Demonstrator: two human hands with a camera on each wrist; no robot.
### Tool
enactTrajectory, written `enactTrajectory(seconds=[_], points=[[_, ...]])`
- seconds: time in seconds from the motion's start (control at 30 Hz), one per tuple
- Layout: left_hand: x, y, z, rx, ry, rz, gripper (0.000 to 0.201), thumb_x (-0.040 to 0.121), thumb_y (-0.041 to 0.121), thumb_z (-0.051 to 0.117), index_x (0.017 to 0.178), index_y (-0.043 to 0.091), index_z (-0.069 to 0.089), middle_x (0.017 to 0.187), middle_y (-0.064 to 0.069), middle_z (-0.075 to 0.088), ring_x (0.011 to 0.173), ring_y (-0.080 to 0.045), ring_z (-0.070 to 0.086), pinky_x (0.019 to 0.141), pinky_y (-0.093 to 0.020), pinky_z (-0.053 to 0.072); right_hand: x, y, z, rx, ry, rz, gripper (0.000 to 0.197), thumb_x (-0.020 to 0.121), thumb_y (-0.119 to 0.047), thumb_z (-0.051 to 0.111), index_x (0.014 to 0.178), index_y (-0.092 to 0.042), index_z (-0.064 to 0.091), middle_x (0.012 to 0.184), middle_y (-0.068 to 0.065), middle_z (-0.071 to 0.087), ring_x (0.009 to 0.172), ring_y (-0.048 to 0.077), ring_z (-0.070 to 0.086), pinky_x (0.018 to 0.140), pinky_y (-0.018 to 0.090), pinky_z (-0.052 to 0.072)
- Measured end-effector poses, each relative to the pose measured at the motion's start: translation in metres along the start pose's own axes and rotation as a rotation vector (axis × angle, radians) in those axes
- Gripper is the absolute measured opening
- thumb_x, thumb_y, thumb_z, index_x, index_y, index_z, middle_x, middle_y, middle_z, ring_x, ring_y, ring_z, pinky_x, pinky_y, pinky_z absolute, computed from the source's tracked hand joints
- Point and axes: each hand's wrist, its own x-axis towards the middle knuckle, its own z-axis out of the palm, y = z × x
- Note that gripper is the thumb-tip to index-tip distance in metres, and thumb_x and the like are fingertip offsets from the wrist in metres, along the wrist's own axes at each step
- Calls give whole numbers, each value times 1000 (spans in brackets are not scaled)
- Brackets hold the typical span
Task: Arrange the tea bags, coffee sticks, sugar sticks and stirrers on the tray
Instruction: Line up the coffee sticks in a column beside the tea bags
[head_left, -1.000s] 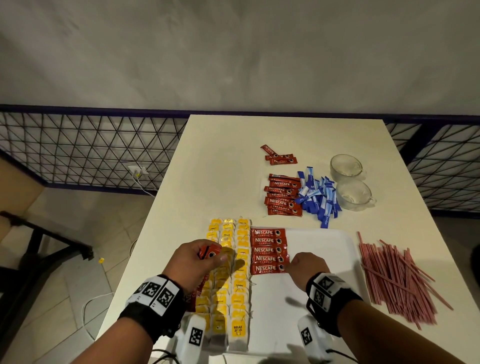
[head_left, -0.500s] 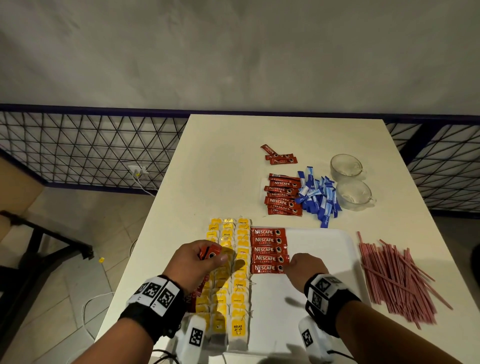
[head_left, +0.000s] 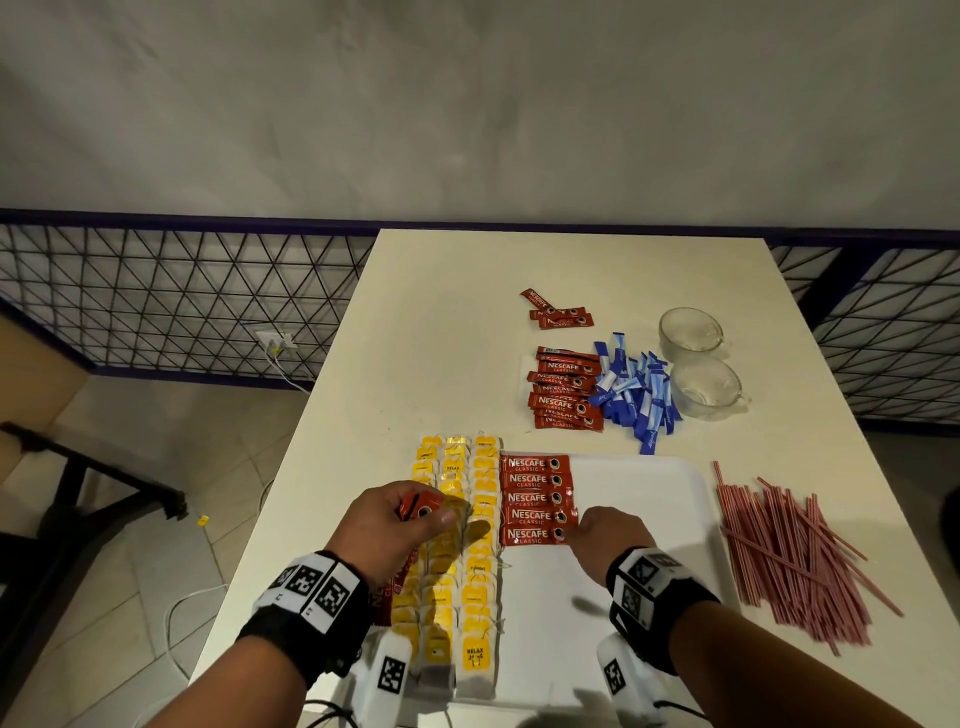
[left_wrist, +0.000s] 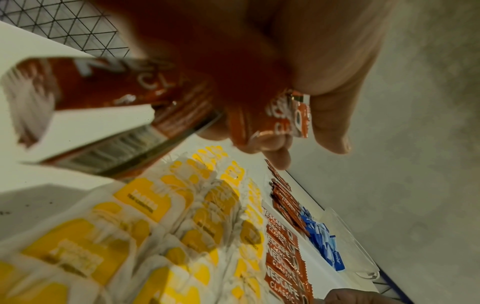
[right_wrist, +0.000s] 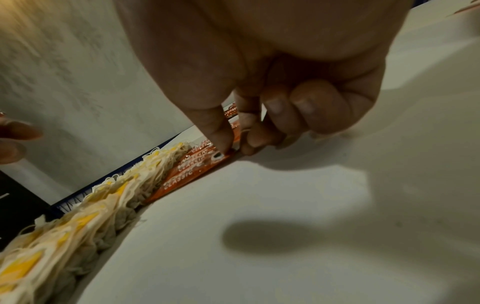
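A white tray (head_left: 644, 493) holds three columns of yellow tea bags (head_left: 483, 525) on its left side. Beside them lies a column of several red coffee sticks (head_left: 535, 480). My right hand (head_left: 577, 531) pinches the right end of the nearest coffee stick (head_left: 530, 536), which lies flat on the tray. In the right wrist view the thumb and forefinger of that hand (right_wrist: 235, 151) meet at the stick's end (right_wrist: 207, 162). My left hand (head_left: 436, 515) hovers over the tea bags and grips a bundle of coffee sticks (left_wrist: 272, 119).
Loose coffee sticks (head_left: 563, 395) and blue sugar sticks (head_left: 634, 395) lie beyond the tray, with three more coffee sticks (head_left: 558, 315) farther back. Two glass cups (head_left: 691, 330) (head_left: 706, 387) stand at the right. Red stirrers (head_left: 789, 545) lie right of the tray. A mesh railing (head_left: 182, 296) runs behind.
My right hand has edged slightly left at the end of the nearest coffee stick. The left hand has stayed put with its bundle.
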Motion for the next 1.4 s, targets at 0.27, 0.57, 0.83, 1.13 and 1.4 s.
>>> enactTrajectory(seconds=[0.27, 0.57, 0.83, 1.13, 1.4], points=[[-4, -1, 0, -59, -29, -24, 14, 78, 26, 79, 87, 17, 73, 73, -3, 73, 62, -14, 65, 66, -31, 52, -11, -6, -18, 123, 41, -31, 42, 89, -62, 45, 88, -22, 56, 91, -5, 64, 85, 15, 57, 77, 28, 45], [1, 16, 14, -118, -160, 111, 50, 48, 41, 83, 84, 17, 57, 65, 2, 59, 59, -15, 51, 59, -32, 43, -53, -76, -45, 640, -45, -613, 7, 84, -35, 69, 81, -30, 65, 77, -10, 62, 72, 8, 60, 70, 32, 51], [-7, 12, -10, -146, -222, 105, 22, 77, 20, 79, 92, 10, 67, 56, -2, 60, 46, -17, 51, 47, -24, 43, -59, -86, -50, 909, -27, -445, 13, 89, -20, 66, 77, -18, 63, 69, -1, 61, 50, 13, 43, 52, 29, 36], [-4, -3, -25, -242, -23, 75, 16, 78, 19, 79, 69, 10, 68, 55, -14, 61, 52, -21, 53, 53, -31, 45, -83, -81, -36, 1079, -24, -321, 18, 92, -5, 59, 76, -10, 54, 53, -3, 55, 36, 5, 36, 39, 17, 29], [-14, 0, -7, -165, -77, 52, 11, 83, 20, 74, 72, 19, 72, 52, 2, 60, 41, -15, 42, 43, -23, 34, -64, -13, -23, 1146, -48, -113, 10, 89, -1, 59, 80, -5, 58, 59, 4, 57, 45, 13, 33, 43, 22, 25]])
